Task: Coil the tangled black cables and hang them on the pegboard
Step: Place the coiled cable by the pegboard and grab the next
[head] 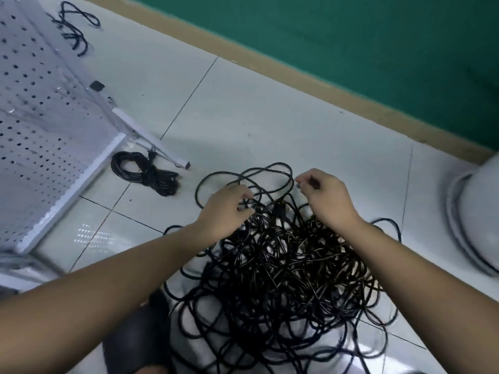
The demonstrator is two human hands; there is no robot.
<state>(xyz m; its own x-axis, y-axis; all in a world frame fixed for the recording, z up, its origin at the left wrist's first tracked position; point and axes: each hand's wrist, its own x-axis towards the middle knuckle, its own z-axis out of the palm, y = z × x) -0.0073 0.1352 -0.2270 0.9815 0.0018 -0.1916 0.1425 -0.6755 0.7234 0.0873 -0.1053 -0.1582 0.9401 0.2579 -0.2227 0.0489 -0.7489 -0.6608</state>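
Note:
A big tangle of black cables [283, 265] lies on the white tiled floor in front of me. My left hand [224, 209] reaches into its far left side, fingers curled around a strand. My right hand [326, 198] hovers over the far right side, thumb and fingers pinching a thin cable near a large loop [243, 176]. A coiled, tied black cable [145, 172] lies on the floor by the foot of the white pegboard [40, 125], which stands at the left. Another loose black cable [74, 28] lies on the floor beyond the pegboard.
The pegboard's white support leg [151, 139] reaches across the floor toward the coil. A white round object [475, 220] sits at the right edge. A green wall [351, 49] with a tan skirting runs along the back. My dark-clad knee [140, 336] is at the bottom.

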